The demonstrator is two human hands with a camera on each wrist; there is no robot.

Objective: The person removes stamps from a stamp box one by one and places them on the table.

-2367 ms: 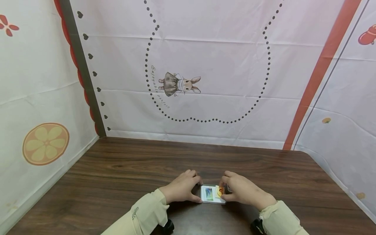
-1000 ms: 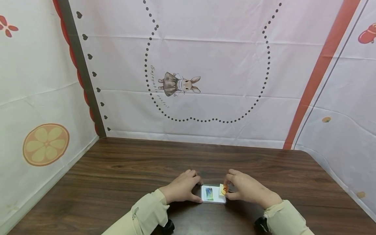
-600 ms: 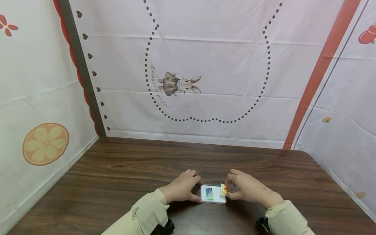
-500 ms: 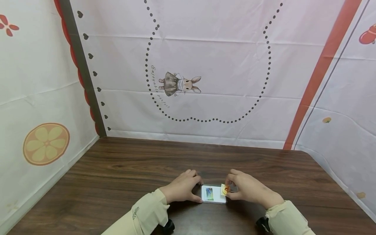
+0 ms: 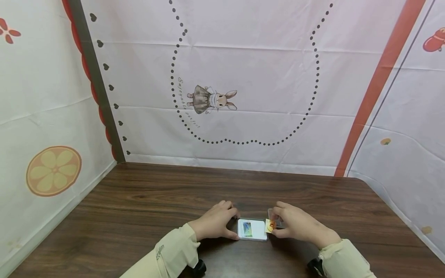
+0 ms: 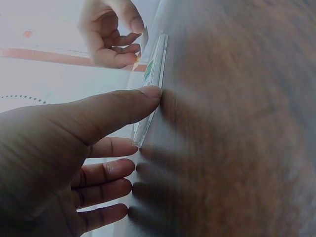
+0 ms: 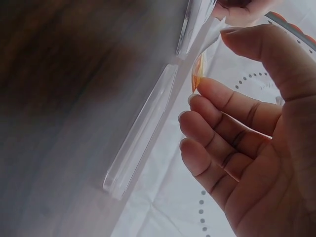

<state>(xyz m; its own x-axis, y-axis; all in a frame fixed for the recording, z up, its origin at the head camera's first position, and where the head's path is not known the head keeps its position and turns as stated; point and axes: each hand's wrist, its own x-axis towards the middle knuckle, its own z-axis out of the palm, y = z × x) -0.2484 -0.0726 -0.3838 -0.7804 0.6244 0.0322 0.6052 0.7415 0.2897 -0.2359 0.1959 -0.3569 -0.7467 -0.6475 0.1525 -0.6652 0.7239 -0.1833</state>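
Observation:
A flat clear plastic case [image 5: 259, 230] lies on the table, with a white inside and a small blue-green picture at its left. My left hand [image 5: 216, 222] grips its left end, thumb on the near edge and index finger on the far edge, as the left wrist view [image 6: 98, 123] shows. Just off the case's right end, my right hand [image 5: 298, 225] pinches a small yellow-and-orange paper piece [image 5: 269, 226] between thumb and index finger. Its other fingers are loosely curled. Partly hidden under that hand is a second clear plastic piece [image 7: 143, 133], perhaps a lid.
The dark wood table [image 5: 167, 189] stretches away on every side of the hands. Printed white cloth [image 5: 257, 85] hangs behind it and along both sides. Each wrist wears a black device, partly seen below the sleeves.
My right hand has drawn the paper piece rightward, from over the case to beyond its right end. More of the second clear piece shows behind the fingers. My left hand has stayed put.

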